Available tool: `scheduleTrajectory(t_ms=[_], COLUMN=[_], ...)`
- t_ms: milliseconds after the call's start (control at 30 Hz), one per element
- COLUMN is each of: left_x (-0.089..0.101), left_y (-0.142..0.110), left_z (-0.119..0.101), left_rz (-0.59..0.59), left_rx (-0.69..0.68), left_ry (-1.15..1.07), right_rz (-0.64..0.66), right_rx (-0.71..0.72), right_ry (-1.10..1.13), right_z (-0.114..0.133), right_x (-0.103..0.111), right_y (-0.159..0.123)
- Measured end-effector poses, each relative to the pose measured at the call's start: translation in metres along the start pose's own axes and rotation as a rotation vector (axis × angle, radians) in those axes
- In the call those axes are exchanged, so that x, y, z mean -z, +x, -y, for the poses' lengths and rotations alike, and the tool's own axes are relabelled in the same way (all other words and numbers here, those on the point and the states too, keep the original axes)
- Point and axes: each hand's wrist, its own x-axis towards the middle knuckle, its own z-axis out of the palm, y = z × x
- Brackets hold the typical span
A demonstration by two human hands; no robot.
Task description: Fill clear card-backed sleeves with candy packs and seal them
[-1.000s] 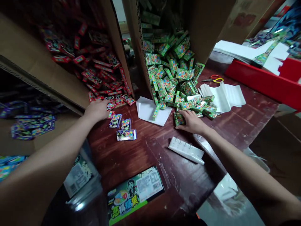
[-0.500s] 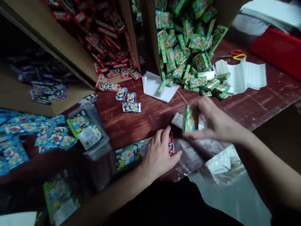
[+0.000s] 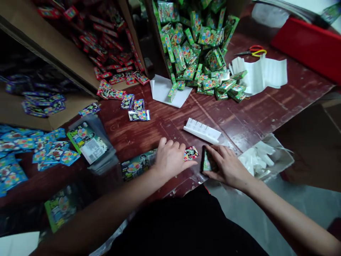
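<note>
My left hand (image 3: 170, 156) curls over the end of a printed clear plastic bag (image 3: 137, 166) lying on the table. A small red packet (image 3: 191, 153) sticks out between its fingers and thumb. To its right, my right hand (image 3: 229, 165) has thumb and fingers closed around a small green box (image 3: 208, 163), low at the table's front edge. My palm covers part of that box. Just beyond it rests a white sheet of labels (image 3: 202, 130). Several small purple packets (image 3: 139, 115) lie past my left hand.
Cartons at the back hold red packets (image 3: 106, 49), green boxes (image 3: 189, 53) and purple packets (image 3: 44, 103). Blue packets (image 3: 53, 151) and a stack of printed bags (image 3: 90, 142) lie left. Scissors (image 3: 257, 51) lie back right. Paper strips fill a bin (image 3: 282, 163) beside the table edge.
My right hand has brought the green box down and toward my left hand, from above the label sheet to the table's front edge. My left hand stays over the bag. The view has shifted.
</note>
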Motion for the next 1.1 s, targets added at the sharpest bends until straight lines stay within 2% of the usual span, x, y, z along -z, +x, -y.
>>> scheduleTrajectory(t_ms=[100, 167, 233, 333, 400, 500, 600, 733, 800, 967, 1100], left_x=[0.004, 0.011, 0.018, 0.02, 0.015, 0.003, -0.007, -0.008, -0.005, 0.0, -0.008], left_y=[0.003, 0.006, 0.01, 0.014, 0.013, 0.005, -0.006, -0.021, -0.031, -0.071, -0.092], left_z=[-0.013, -0.014, -0.008, 0.006, 0.012, 0.007, -0.006, -0.014, -0.004, 0.041, 0.056], left_rz=[0.045, 0.075, 0.078, 0.059, 0.078, 0.092, 0.052, 0.045, 0.042, 0.028, 0.067], left_rx=[0.017, 0.021, -0.084, -0.339, -0.39, -0.314, -0.211, -0.113, -0.078, 0.114, 0.095], left_ry=[0.042, 0.052, 0.035, -0.002, -0.037, -0.119, -0.166, -0.198, -0.221, -0.149, -0.186], right_rz=[-0.04, -0.056, -0.061, -0.072, -0.082, -0.098, -0.107, -0.086, -0.08, -0.149, -0.236], right_rx=[-0.034, -0.046, -0.044, 0.0, 0.047, 0.143, 0.224, 0.285, 0.312, 0.302, 0.209], right_ry=[-0.04, -0.049, -0.046, -0.007, 0.037, 0.11, 0.161, 0.187, 0.195, 0.226, 0.2], right_z=[-0.009, -0.014, -0.016, -0.014, -0.012, -0.012, -0.014, -0.015, -0.014, -0.004, 0.015], right_x=[0.001, 0.001, -0.001, -0.004, -0.007, -0.012, -0.015, -0.016, -0.016, -0.019, -0.026], right_y=[-0.016, -0.021, -0.022, -0.013, -0.005, 0.007, 0.015, 0.02, 0.021, 0.031, 0.047])
